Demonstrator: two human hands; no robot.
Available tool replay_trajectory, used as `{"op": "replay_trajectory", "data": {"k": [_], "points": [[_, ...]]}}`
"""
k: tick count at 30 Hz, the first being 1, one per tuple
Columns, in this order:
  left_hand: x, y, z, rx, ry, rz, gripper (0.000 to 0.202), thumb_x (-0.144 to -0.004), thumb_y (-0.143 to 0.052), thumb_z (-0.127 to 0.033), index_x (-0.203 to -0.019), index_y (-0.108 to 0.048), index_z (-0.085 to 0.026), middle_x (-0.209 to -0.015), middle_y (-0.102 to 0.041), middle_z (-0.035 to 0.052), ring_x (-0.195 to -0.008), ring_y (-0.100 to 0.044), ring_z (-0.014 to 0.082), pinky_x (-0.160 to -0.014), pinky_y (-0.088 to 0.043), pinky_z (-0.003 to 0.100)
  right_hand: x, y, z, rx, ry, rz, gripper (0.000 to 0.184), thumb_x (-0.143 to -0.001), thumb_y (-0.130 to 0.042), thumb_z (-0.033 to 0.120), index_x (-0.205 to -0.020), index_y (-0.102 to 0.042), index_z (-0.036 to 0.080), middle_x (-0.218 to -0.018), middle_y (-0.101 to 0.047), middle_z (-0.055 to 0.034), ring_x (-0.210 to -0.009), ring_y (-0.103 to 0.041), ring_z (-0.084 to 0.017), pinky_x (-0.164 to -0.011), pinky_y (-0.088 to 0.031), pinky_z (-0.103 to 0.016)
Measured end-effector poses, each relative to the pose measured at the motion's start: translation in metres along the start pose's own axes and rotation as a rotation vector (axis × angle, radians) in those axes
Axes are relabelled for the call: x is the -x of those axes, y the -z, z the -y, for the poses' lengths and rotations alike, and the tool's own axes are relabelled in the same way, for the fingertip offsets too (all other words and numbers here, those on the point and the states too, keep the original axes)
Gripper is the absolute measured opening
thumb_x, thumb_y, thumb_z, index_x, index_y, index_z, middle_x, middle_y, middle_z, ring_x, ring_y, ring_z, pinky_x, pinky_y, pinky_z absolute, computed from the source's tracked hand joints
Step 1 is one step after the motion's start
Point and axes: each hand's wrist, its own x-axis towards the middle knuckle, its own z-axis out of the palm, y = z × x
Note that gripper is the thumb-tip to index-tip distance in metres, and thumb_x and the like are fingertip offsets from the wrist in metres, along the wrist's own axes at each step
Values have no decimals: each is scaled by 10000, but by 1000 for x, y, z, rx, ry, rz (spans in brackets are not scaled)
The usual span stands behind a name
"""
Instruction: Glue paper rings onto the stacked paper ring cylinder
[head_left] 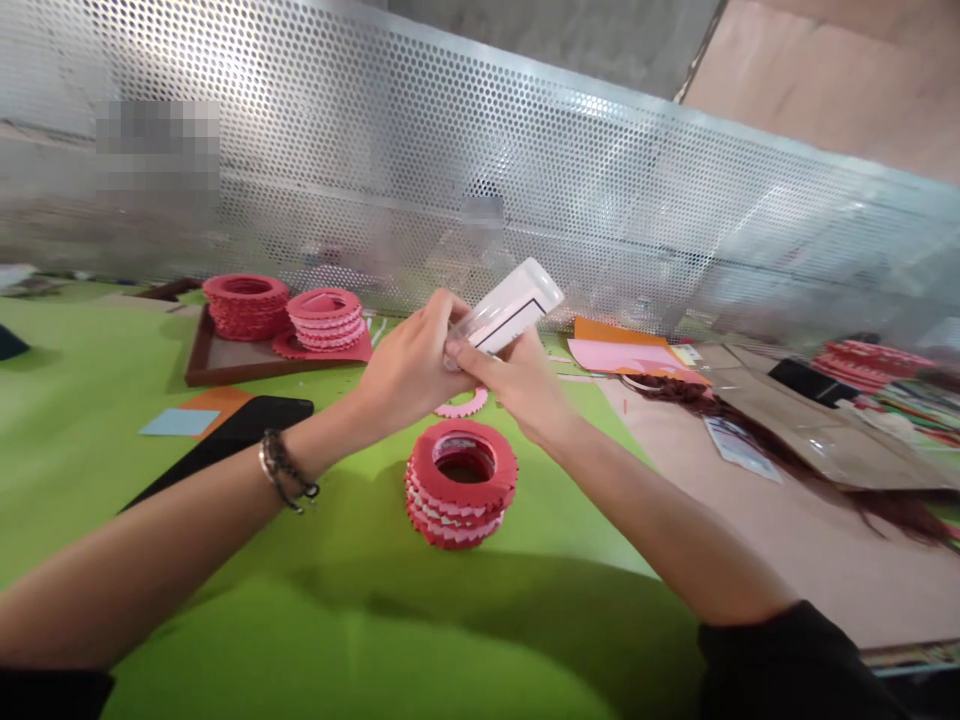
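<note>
Both my hands meet above the green table point(337, 620), holding a clear plastic packet point(510, 305) with a white and pink card inside. My left hand point(409, 365) wraps its fingers round the packet's lower end. My right hand point(517, 385) pinches the same end from the right with thumb and fingers. Just below the hands stands a stack of red scalloped paper rings point(461, 485). A single pink scalloped ring point(465, 405) lies flat on the table behind that stack.
A brown tray point(225, 365) at the back left bears two more stacks of red rings point(247, 300). Pink and orange paper sheets point(630, 352) lie at the back right, brown paper point(810, 430) further right. A black flat object point(232, 435) lies left. A perforated metal screen point(525, 180) closes the back.
</note>
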Motion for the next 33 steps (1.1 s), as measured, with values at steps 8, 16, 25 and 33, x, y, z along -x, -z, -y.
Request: {"op": "replay_trajectory", "data": {"k": [8, 16, 25, 33], "points": [[-3, 20, 16, 161, -36, 344, 438, -738, -616, -508, -1036, -635, -187, -977, -702, 50, -884, -655, 230, -770, -521, 348, 8, 17, 0, -130, -156, 95, 426, -642, -849, 368, -909, -558, 206, -817, -639, 13, -804, -643, -161, -722, -565, -341], [0, 24, 18, 154, -36, 259, 324, -756, -648, -476, -943, -681, -214, -803, -699, 16, -718, -646, 188, -640, -499, 283, 7, 21, -9, -34, -110, 28, 452, -657, -815, 538, -874, -595, 207, -795, -647, 13, -722, -618, -139, -611, -533, -290], [32, 23, 37, -84, -48, 253, 333, -814, -540, -508, -795, -662, -199, -656, -637, -14, -539, -529, 129, -540, -391, 240, 9, 33, -35, -95, -222, -5, 367, -672, -793, 476, -821, -608, 197, -796, -659, -15, -707, -627, -157, -602, -538, -309], [86, 6, 59, -200, -212, 207, 544, -924, -423, -672, -1045, -688, -213, -986, -720, 71, -916, -666, 247, -851, -528, 371, 8, 32, -36, -30, -254, -71, 338, -603, -796, 428, -773, -624, 191, -736, -630, -5, -657, -577, -136, -561, -488, -277]]}}
